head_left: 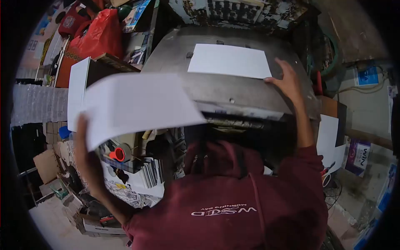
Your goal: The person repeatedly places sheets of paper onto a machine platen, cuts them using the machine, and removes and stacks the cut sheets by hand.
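Observation:
My left hand (82,127), partly blurred, grips the near left edge of a large white paper sheet (137,102). This sheet is lifted, bowed and smeared by motion, with its right end over the front edge of a grey metal bed (166,54). Another white sheet (229,60) lies flat on that bed. Near its right corner is my right hand (288,81), open, fingers spread and the thumb at the corner. Nothing is seen gripped in it. Beside the lifted sheet, on the left, stands a white-faced stack or board (78,93).
Dark, worn machinery (233,12) rises behind the bed. A red plastic bag (100,35) sits at the upper left. Below the lifted sheet are a roll of tape (120,154) and stacked papers (151,173). Scissors (327,175) and white sheets (327,137) are at the right.

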`<state>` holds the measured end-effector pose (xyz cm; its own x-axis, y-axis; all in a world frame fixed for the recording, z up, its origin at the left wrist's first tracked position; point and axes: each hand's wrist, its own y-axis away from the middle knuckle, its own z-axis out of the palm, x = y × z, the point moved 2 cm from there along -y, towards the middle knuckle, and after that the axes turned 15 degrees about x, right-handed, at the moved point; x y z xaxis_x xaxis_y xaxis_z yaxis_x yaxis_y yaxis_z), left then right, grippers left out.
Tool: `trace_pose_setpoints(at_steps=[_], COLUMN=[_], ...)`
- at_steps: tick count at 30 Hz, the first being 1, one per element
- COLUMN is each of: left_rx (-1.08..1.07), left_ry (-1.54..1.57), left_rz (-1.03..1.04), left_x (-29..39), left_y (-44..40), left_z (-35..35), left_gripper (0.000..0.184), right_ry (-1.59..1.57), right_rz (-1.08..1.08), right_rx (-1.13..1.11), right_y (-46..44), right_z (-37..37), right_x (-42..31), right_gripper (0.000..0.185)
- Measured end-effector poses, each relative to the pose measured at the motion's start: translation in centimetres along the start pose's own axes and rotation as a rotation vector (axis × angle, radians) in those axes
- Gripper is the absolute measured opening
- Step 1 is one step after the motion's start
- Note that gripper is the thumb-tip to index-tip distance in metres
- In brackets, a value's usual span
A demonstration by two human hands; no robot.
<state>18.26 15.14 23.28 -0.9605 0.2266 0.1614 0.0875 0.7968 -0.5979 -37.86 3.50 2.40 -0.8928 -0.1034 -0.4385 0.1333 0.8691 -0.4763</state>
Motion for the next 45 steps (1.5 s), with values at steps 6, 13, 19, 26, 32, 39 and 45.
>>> trace_pose_setpoints(at_steps=[6,13,19,26,32,39,45], left_rx=[0.454,0.233,0.214,0.119,0.161,0.469,0.496], left_ry=[-0.505,-0.504,-0.579,-0.543,-0.937,-0.776,-0.412], left_rz=[0.091,-0.341,-0.288,-0.333,0.013,-0.01,0.17], left_x=[-12.2,-21.0,-22.0,-25.1,-31.5,-17.7,-8.5], left_y=[0.2,4.7,4.9,5.6,8.4,1.8,-5.4], left_z=[-3.5,6.6,7.3,7.7,9.1,10.3,14.7], left_gripper=[0.053,0.072,0.07,0.06,0.064,0.077,0.07], right_ry=[0.056,0.74,1.235,0.691,0.802,0.222,0.184], right_rz=[0.043,0.337,0.946,0.812,0.661,1.258,1.23], right_rx=[0.413,0.239,-0.043,0.049,0.027,0.209,0.213], right_y=[-2.5,18.4,35.1,38.0,40.6,39.5,40.4], right_z=[-9.1,-16.5,-24.4,-22.1,-22.1,-25.3,-25.4], right_x=[-2.0,21.5,21.5,19.2,20.1,20.4,21.6], right_gripper=[0.06,0.066,0.075,0.068,0.048,0.044,0.041])
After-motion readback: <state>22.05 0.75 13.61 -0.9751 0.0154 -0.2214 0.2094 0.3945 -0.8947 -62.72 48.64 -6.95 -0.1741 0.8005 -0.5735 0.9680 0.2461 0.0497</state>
